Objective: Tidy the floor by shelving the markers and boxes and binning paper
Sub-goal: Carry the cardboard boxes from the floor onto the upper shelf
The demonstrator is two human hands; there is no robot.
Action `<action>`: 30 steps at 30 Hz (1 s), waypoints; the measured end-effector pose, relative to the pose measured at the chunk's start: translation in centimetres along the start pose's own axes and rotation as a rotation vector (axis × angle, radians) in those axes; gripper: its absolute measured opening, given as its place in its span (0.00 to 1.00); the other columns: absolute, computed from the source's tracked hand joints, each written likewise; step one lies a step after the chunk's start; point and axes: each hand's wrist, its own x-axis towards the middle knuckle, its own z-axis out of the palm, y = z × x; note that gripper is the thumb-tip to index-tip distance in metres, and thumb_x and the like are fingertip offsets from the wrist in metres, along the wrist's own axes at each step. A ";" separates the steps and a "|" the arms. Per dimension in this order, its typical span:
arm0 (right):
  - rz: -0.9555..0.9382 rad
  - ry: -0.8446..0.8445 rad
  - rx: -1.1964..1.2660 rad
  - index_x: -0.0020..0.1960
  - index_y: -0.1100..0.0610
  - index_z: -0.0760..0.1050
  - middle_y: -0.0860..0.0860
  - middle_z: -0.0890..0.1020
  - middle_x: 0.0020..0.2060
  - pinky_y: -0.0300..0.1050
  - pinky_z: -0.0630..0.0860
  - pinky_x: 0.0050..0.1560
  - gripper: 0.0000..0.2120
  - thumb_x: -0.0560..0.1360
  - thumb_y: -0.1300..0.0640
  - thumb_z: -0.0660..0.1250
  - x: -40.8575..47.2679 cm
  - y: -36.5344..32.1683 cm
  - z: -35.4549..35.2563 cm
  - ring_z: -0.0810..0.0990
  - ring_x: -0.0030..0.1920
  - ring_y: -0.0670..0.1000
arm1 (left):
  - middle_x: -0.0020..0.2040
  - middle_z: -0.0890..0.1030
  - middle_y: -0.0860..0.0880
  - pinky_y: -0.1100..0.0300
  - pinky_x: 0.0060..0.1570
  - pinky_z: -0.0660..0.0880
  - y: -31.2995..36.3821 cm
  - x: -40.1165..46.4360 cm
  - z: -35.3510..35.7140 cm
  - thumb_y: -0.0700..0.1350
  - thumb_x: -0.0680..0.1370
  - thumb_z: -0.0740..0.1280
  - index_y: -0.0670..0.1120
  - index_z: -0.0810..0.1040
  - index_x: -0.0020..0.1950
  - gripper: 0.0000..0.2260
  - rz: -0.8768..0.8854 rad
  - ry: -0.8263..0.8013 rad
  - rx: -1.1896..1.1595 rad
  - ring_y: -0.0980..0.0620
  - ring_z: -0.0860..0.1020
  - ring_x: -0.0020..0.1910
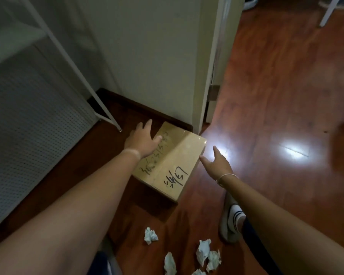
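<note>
A taped cardboard box [173, 163] with black handwriting lies on the wooden floor by the wall corner. My left hand [142, 140] hovers over its far left edge, fingers spread, holding nothing. My right hand [216, 162] reaches to the box's right side, fingers apart and close to its edge; I cannot tell whether they touch it. Several crumpled pale paper balls [150, 235] lie on the floor near my feet, more of them at the bottom [207, 257]. No markers are visible.
A white metal shelf unit [72, 62] with a perforated panel stands at the left, its leg close to the box. A white wall and door frame [206, 76] rise behind the box. My shoe and sock [231, 219] are at the right on glossy wood floor [286, 96].
</note>
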 end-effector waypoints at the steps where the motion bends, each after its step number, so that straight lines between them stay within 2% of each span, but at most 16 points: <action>1: 0.040 -0.012 0.029 0.72 0.57 0.60 0.56 0.70 0.69 0.45 0.68 0.58 0.29 0.75 0.49 0.64 1.1 0.8 1.0 0.70 0.67 0.57 | 0.78 0.55 0.44 0.45 0.70 0.63 -0.6 1.1 1.6 0.58 0.78 0.59 0.51 0.51 0.77 0.31 -0.020 -0.033 -0.013 0.40 0.58 0.75; 5: 0.230 -0.054 0.223 0.75 0.55 0.53 0.54 0.63 0.73 0.47 0.65 0.64 0.36 0.74 0.45 0.65 4.9 4.0 5.5 0.64 0.71 0.57 | 0.76 0.59 0.45 0.46 0.68 0.63 -3.8 5.4 7.7 0.57 0.77 0.60 0.51 0.53 0.77 0.31 -0.121 -0.133 -0.101 0.41 0.61 0.74; 8: 0.342 -0.074 0.306 0.76 0.54 0.51 0.53 0.62 0.74 0.45 0.63 0.66 0.39 0.73 0.44 0.66 7.0 6.6 9.1 0.62 0.72 0.55 | 0.70 0.67 0.44 0.51 0.53 0.67 -6.2 8.2 11.5 0.55 0.77 0.62 0.51 0.61 0.73 0.26 -0.206 -0.153 -0.194 0.41 0.68 0.67; 10: 0.412 -0.100 0.363 0.76 0.54 0.49 0.53 0.61 0.74 0.44 0.62 0.67 0.41 0.72 0.43 0.66 8.0 8.0 11.5 0.61 0.73 0.54 | 0.69 0.68 0.45 0.52 0.50 0.67 -7.8 9.9 13.4 0.56 0.77 0.62 0.51 0.62 0.73 0.26 -0.245 -0.152 -0.215 0.42 0.70 0.66; 12: 0.493 -0.128 0.430 0.76 0.52 0.46 0.53 0.60 0.75 0.45 0.61 0.68 0.43 0.71 0.42 0.67 8.9 9.1 13.7 0.60 0.73 0.55 | 0.71 0.67 0.45 0.49 0.55 0.69 -9.5 11.5 15.0 0.57 0.77 0.61 0.50 0.59 0.75 0.29 -0.284 -0.156 -0.212 0.42 0.68 0.68; 15: 0.556 -0.166 0.533 0.76 0.50 0.45 0.53 0.62 0.74 0.51 0.61 0.71 0.44 0.70 0.41 0.67 9.7 9.8 15.6 0.62 0.72 0.56 | 0.74 0.64 0.45 0.45 0.65 0.65 -11.0 12.7 16.5 0.59 0.77 0.61 0.50 0.54 0.77 0.32 -0.342 -0.192 -0.259 0.42 0.65 0.71; 18: 0.542 -0.174 0.583 0.75 0.49 0.52 0.52 0.70 0.69 0.55 0.68 0.67 0.38 0.72 0.45 0.67 10.5 9.8 17.0 0.71 0.67 0.56 | 0.73 0.66 0.46 0.46 0.65 0.65 -12.0 13.0 17.8 0.58 0.77 0.62 0.52 0.54 0.77 0.32 -0.393 -0.212 -0.405 0.43 0.66 0.71; 22: 0.520 -0.141 0.623 0.75 0.50 0.54 0.53 0.71 0.68 0.55 0.69 0.66 0.32 0.75 0.54 0.64 10.9 9.0 16.4 0.73 0.64 0.56 | 0.73 0.67 0.47 0.48 0.64 0.66 -11.9 12.2 17.0 0.58 0.76 0.62 0.52 0.56 0.76 0.31 -0.448 -0.216 -0.535 0.44 0.67 0.70; 24: 0.473 -0.137 0.597 0.74 0.51 0.57 0.53 0.73 0.66 0.54 0.73 0.62 0.28 0.76 0.55 0.62 10.7 8.3 15.1 0.76 0.61 0.55 | 0.73 0.67 0.46 0.47 0.67 0.67 -11.7 11.0 15.8 0.59 0.76 0.62 0.52 0.57 0.76 0.31 -0.479 -0.219 -0.548 0.44 0.67 0.70; 26: 0.433 -0.150 0.581 0.71 0.51 0.63 0.53 0.78 0.60 0.48 0.77 0.50 0.23 0.77 0.54 0.61 10.3 7.3 13.4 0.80 0.52 0.53 | 0.70 0.70 0.44 0.44 0.65 0.70 -11.3 9.8 14.2 0.60 0.75 0.62 0.49 0.65 0.73 0.29 -0.530 -0.209 -0.555 0.43 0.72 0.67; 28: 0.404 -0.202 0.581 0.66 0.49 0.67 0.54 0.81 0.53 0.45 0.78 0.41 0.17 0.78 0.52 0.60 9.6 5.5 11.2 0.82 0.46 0.52 | 0.60 0.78 0.43 0.45 0.56 0.77 -10.7 8.3 11.7 0.58 0.76 0.62 0.44 0.75 0.64 0.23 -0.564 -0.190 -0.637 0.44 0.79 0.56; 30: 0.372 -0.253 0.594 0.62 0.47 0.69 0.53 0.83 0.46 0.41 0.77 0.32 0.13 0.78 0.50 0.59 8.7 3.1 8.5 0.83 0.41 0.51 | 0.53 0.82 0.43 0.47 0.54 0.78 -9.7 6.5 8.4 0.55 0.77 0.63 0.43 0.79 0.57 0.19 -0.532 -0.187 -0.672 0.45 0.81 0.50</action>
